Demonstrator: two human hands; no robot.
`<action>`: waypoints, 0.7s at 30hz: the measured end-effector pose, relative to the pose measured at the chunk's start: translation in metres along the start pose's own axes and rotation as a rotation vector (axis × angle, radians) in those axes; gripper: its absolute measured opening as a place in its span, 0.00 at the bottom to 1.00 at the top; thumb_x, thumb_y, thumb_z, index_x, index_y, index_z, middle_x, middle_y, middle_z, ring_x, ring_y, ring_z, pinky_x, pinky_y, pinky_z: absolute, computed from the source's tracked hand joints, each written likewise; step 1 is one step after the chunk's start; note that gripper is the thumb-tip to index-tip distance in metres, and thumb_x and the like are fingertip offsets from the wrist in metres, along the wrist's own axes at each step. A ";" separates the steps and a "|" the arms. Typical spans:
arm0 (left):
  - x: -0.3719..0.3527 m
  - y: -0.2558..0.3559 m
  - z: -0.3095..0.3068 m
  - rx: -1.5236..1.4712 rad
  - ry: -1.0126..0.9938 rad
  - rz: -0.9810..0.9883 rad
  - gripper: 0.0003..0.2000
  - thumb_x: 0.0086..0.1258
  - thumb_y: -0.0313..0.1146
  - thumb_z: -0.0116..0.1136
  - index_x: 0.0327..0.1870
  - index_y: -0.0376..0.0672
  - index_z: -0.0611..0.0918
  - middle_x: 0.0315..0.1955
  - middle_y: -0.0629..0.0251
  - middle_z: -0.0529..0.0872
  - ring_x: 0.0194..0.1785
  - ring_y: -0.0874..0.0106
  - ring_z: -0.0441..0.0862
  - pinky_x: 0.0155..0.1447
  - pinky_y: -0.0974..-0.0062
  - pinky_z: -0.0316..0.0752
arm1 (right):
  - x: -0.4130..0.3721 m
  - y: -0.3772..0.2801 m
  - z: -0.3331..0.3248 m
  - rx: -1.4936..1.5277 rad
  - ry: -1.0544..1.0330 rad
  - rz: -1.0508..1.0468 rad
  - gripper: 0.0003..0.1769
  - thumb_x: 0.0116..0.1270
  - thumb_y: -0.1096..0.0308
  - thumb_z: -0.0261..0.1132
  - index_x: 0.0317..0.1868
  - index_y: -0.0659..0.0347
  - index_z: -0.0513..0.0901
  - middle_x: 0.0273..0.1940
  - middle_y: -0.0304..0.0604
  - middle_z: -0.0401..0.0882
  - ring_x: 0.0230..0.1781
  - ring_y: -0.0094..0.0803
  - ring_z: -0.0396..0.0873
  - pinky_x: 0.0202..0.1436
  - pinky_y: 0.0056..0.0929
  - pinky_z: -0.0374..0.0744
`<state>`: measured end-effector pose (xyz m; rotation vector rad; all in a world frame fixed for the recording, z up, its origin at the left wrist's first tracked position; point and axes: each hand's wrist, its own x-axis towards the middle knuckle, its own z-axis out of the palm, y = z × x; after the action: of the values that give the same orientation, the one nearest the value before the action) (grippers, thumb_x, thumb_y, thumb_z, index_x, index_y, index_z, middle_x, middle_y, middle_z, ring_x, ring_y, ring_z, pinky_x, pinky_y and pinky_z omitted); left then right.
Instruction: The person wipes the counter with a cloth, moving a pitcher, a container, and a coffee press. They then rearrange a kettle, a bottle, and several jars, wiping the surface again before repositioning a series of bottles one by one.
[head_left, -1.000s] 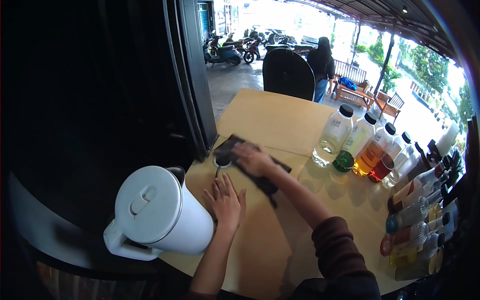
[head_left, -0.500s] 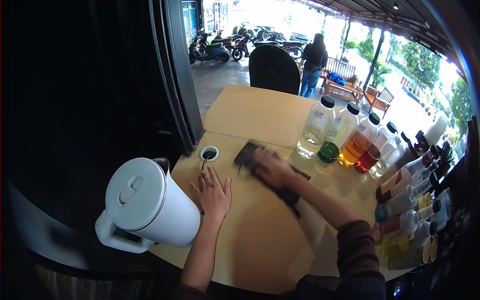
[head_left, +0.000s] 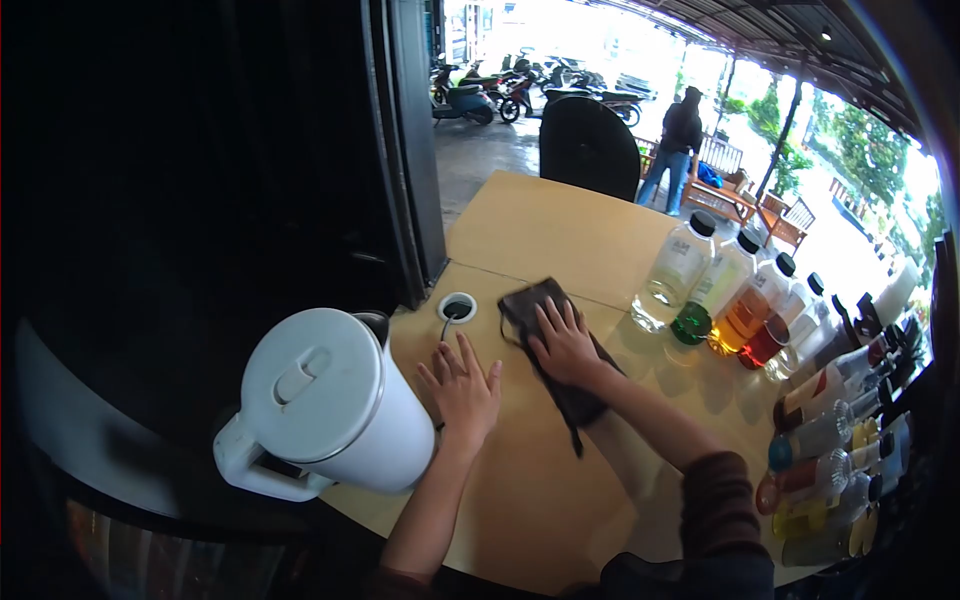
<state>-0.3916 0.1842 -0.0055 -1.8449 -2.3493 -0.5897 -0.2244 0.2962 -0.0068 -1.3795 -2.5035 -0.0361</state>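
My right hand (head_left: pixel 566 347) lies flat with fingers spread on top of a dark folded cloth (head_left: pixel 582 402), pressing it to the light wooden table (head_left: pixel 530 500). A thin strip or strap trails from the cloth's near end. My left hand (head_left: pixel 462 392) rests on the table with its fingers spread, holding nothing. Just left of that hand stands a white jug-shaped kettle (head_left: pixel 320 390) with a lid and handle. Beyond my left fingertips is a round cable hole (head_left: pixel 457 308) with a dark cord (head_left: pixel 446 328) coming out of it.
Along the right edge stand several clear bottles with black caps, among them a green one (head_left: pixel 692 326), an orange one (head_left: pixel 742 322) and a red one (head_left: pixel 765 345). More bottles (head_left: pixel 830 470) crowd the near right. A black chair back (head_left: pixel 588 148) and a person (head_left: pixel 680 145) are beyond the table.
My right hand has slowed and flattened on the cloth, which was blurred by motion before. The view has turned a little left, shifting everything right. The person in the background has changed stance.
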 end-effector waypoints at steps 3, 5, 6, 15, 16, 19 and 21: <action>0.002 -0.001 0.002 -0.001 0.016 0.011 0.36 0.74 0.54 0.35 0.72 0.32 0.50 0.65 0.33 0.62 0.71 0.44 0.57 0.72 0.39 0.38 | 0.091 -0.025 0.025 0.013 -0.028 0.023 0.32 0.72 0.47 0.43 0.73 0.52 0.58 0.75 0.49 0.50 0.75 0.56 0.46 0.71 0.67 0.43; 0.001 -0.001 0.003 0.000 0.031 0.013 0.36 0.74 0.54 0.35 0.72 0.31 0.50 0.65 0.33 0.61 0.71 0.44 0.57 0.72 0.39 0.38 | 0.121 -0.043 0.030 0.014 -0.083 0.034 0.32 0.72 0.48 0.40 0.73 0.50 0.57 0.75 0.47 0.48 0.75 0.55 0.44 0.72 0.65 0.42; 0.001 0.001 -0.001 -0.023 0.015 -0.003 0.36 0.74 0.53 0.36 0.72 0.31 0.51 0.66 0.33 0.61 0.72 0.45 0.57 0.72 0.39 0.38 | 0.126 -0.048 0.033 0.003 -0.064 0.056 0.32 0.73 0.48 0.39 0.73 0.50 0.57 0.75 0.47 0.47 0.75 0.54 0.44 0.72 0.64 0.43; -0.023 0.008 -0.037 -0.267 0.200 0.166 0.33 0.71 0.45 0.49 0.70 0.34 0.58 0.66 0.43 0.65 0.71 0.51 0.59 0.72 0.40 0.42 | 0.010 -0.060 0.017 0.034 -0.004 -0.117 0.33 0.73 0.49 0.41 0.72 0.60 0.57 0.74 0.55 0.50 0.75 0.57 0.46 0.73 0.61 0.44; -0.037 0.015 -0.064 -0.350 0.242 0.248 0.28 0.69 0.41 0.53 0.66 0.35 0.65 0.64 0.48 0.69 0.68 0.54 0.66 0.71 0.43 0.47 | -0.008 -0.061 0.012 0.049 0.031 -0.164 0.33 0.73 0.50 0.43 0.71 0.62 0.58 0.73 0.56 0.51 0.74 0.58 0.47 0.73 0.61 0.46; -0.097 -0.011 -0.138 -0.484 0.439 0.453 0.18 0.66 0.32 0.54 0.55 0.35 0.73 0.58 0.49 0.75 0.64 0.55 0.71 0.70 0.51 0.56 | -0.054 -0.065 0.001 0.086 0.048 -0.228 0.32 0.73 0.50 0.45 0.70 0.63 0.60 0.72 0.57 0.52 0.73 0.58 0.49 0.72 0.61 0.47; -0.125 -0.062 -0.151 -0.356 0.975 0.456 0.20 0.64 0.32 0.51 0.54 0.30 0.69 0.50 0.49 0.74 0.55 0.59 0.71 0.62 0.58 0.65 | -0.076 -0.068 -0.006 0.117 0.065 -0.263 0.32 0.72 0.51 0.46 0.69 0.62 0.62 0.72 0.57 0.53 0.72 0.59 0.51 0.71 0.63 0.49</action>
<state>-0.4423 0.0041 0.0799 -1.5535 -1.2104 -1.4659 -0.2413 0.1960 -0.0128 -0.9822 -2.5700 0.0117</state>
